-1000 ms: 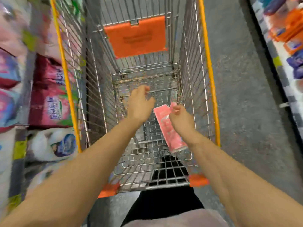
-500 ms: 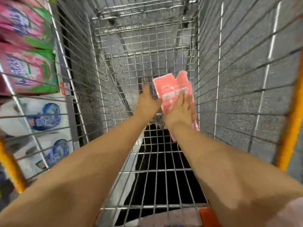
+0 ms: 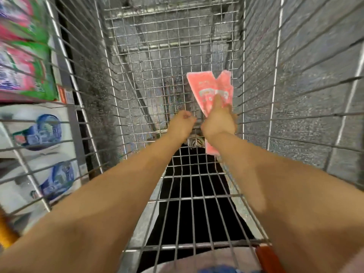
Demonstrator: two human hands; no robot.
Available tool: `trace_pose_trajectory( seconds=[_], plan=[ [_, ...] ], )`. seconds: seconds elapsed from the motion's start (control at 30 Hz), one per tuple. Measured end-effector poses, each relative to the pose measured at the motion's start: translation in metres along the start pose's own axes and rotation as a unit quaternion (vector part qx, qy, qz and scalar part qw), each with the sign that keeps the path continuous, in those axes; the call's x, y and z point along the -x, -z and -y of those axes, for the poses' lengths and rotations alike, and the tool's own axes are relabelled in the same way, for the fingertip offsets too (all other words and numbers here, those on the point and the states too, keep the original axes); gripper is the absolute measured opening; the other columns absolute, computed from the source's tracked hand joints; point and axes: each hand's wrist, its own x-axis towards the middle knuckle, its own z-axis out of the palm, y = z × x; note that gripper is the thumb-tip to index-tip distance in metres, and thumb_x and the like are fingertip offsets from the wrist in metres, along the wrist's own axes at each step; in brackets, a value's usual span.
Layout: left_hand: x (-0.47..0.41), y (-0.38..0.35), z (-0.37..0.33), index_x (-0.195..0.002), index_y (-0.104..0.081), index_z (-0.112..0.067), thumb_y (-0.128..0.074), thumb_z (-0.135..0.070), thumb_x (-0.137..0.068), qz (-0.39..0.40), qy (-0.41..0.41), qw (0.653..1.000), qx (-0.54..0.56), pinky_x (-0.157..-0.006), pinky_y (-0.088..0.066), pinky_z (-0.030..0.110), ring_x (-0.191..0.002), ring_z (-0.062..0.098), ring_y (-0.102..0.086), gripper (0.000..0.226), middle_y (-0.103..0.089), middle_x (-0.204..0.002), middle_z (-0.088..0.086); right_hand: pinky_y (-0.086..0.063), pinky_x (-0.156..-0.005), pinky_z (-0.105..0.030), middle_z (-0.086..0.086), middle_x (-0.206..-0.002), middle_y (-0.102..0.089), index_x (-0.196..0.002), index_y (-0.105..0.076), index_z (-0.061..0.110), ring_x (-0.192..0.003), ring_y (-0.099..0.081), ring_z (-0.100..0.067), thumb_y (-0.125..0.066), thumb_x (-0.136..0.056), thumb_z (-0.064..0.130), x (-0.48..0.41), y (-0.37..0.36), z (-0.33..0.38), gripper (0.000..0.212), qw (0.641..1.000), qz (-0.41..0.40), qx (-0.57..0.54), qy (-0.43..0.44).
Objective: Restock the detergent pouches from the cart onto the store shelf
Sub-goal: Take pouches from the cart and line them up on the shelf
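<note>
Right hand (image 3: 218,123) is clamped on the pink pouches (image 3: 206,85). One finger lies straight up the printed face and the rest are wrapped underneath, out of sight. It looks like two pouches fanned out at the top, but I can't swear to the count. They're held low inside the cart (image 3: 157,56), over by its right-hand wire wall, with the bottom end poking out below the wrist.

Left hand (image 3: 180,125) is just beside it with the fingers curled in. I can't tell if it's got hold of anything or is just hovering there.

My take on how these will handle: thin, flat film packs, so probably light and floppy, and the plastic is likely slick. A grip around the middle like this one seems sensible, since both ends flop about the same. A stack of two could still slide apart, so I'd pinch across the full width or bring the other hand under the lower end. I'd also keep the top corners away from the mesh on the way out (wire carts love snagging soft packaging).

The shelf (image 3: 23,99) is on the left, seen through the cart's side. It has green-and-pink packs (image 3: 25,71) up top and white packs (image 3: 39,133) with blue print below.
</note>
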Motion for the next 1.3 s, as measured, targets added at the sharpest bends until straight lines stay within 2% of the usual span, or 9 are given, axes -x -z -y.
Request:
trace_pose_trajectory(
  seconds=[0.17,0.27,0.43,0.6,0.7,0.87,1.03,1.17,1.3],
  plan=[
    [0.025,0.012,-0.012,-0.114,-0.054,-0.008,-0.044,-0.024,-0.097,0.08,0.112,0.974,0.18,-0.081,-0.047,0.034,-0.098,0.025,-0.061,0.025,-0.061,-0.11,0.009,-0.046,-0.075,-0.032,-0.007,-0.108,-0.052,-0.148,-0.013,0.03,-0.094,-0.056,-0.029,-0.055,-0.081,0.003,0.004,0.028,0.012,0.084,0.976,0.035,-0.211,-0.041],
    [0.039,0.025,-0.026,-0.088,-0.053,-0.012,-0.042,-0.025,-0.096,0.086,0.098,0.973,0.188,-0.066,-0.048,0.029,-0.079,0.018,-0.059,0.019,-0.062,-0.095,0.006,-0.046,-0.063,-0.027,-0.005,-0.096,-0.056,-0.141,-0.032,0.012,-0.088,-0.058,-0.028,-0.057,-0.076,-0.006,0.015,0.044,0.023,0.072,0.932,0.063,-0.351,-0.06],
    [0.066,0.045,-0.059,-0.112,-0.058,-0.004,-0.036,-0.04,-0.099,0.059,0.04,0.982,0.177,-0.085,-0.053,0.043,-0.091,0.03,-0.062,0.045,-0.065,-0.111,0.021,-0.052,-0.084,-0.052,-0.016,-0.099,-0.058,-0.111,-0.047,0.009,-0.096,-0.06,-0.038,-0.046,-0.069,-0.018,0.047,0.077,0.049,0.05,0.851,0.13,-0.507,-0.044],
    [0.107,0.073,-0.094,-0.097,-0.06,-0.007,-0.02,-0.051,-0.098,0.176,0.027,0.873,0.454,-0.057,-0.057,0.032,-0.058,0.027,-0.069,0.06,-0.071,-0.069,0.014,-0.05,-0.055,-0.027,-0.008,-0.084,-0.056,-0.119,-0.043,0.011,-0.07,-0.056,-0.024,-0.046,-0.057,-0.008,0.085,0.129,0.073,0.064,0.799,0.18,-0.573,0.035],
    [0.133,0.081,-0.11,-0.104,-0.059,-0.007,-0.027,-0.055,-0.095,0.215,-0.024,0.827,0.519,-0.057,-0.059,0.036,-0.063,0.029,-0.07,0.059,-0.071,-0.076,0.017,-0.055,-0.052,-0.03,-0.011,-0.086,-0.06,-0.129,-0.043,0.004,-0.072,-0.06,-0.028,-0.043,-0.051,-0.001,0.101,0.154,0.082,0.079,0.791,0.207,-0.571,0.075],
    [0.179,0.087,-0.137,-0.106,-0.063,-0.011,-0.044,-0.05,-0.09,0.211,-0.105,0.834,0.499,-0.075,-0.056,0.037,-0.081,0.028,-0.068,0.046,-0.071,-0.094,0.013,-0.051,-0.077,-0.044,-0.016,-0.106,-0.062,-0.134,-0.042,0.012,-0.092,-0.061,-0.036,-0.053,-0.044,0.004,0.131,0.207,0.083,0.091,0.825,0.183,-0.499,0.192],
    [0.242,0.075,-0.149,-0.111,-0.057,-0.011,-0.042,-0.034,-0.095,0.177,-0.249,0.828,0.47,-0.068,-0.059,0.037,-0.078,0.024,-0.071,0.032,-0.073,-0.09,0.011,-0.056,-0.072,-0.033,-0.009,-0.098,-0.068,-0.102,-0.058,0.02,-0.077,-0.066,-0.021,-0.065,-0.075,-0.001,0.179,0.26,0.062,0.034,0.825,0.177,-0.425,0.328],
    [0.302,0.055,-0.145,-0.116,-0.056,-0.012,-0.056,-0.034,-0.079,0.113,-0.351,0.827,0.424,-0.07,-0.057,0.031,-0.083,0.02,-0.07,0.043,-0.071,-0.096,0.008,-0.052,-0.087,-0.043,-0.018,-0.116,-0.065,-0.123,-0.054,0.005,-0.094,-0.064,-0.027,-0.066,-0.083,0.004,0.228,0.283,0.031,0.041,0.806,0.15,-0.423,0.386],
    [0.371,0.038,-0.142,-0.107,-0.061,-0.014,-0.054,-0.031,-0.086,0.037,-0.412,0.817,0.402,-0.074,-0.058,0.029,-0.081,0.015,-0.07,0.028,-0.073,-0.091,0.003,-0.052,-0.093,-0.045,-0.009,-0.112,-0.068,-0.108,-0.059,0.02,-0.101,-0.065,-0.023,-0.068,-0.084,0.015,0.289,0.309,0.008,0.026,0.787,0.086,-0.409,0.453]
  ],
)
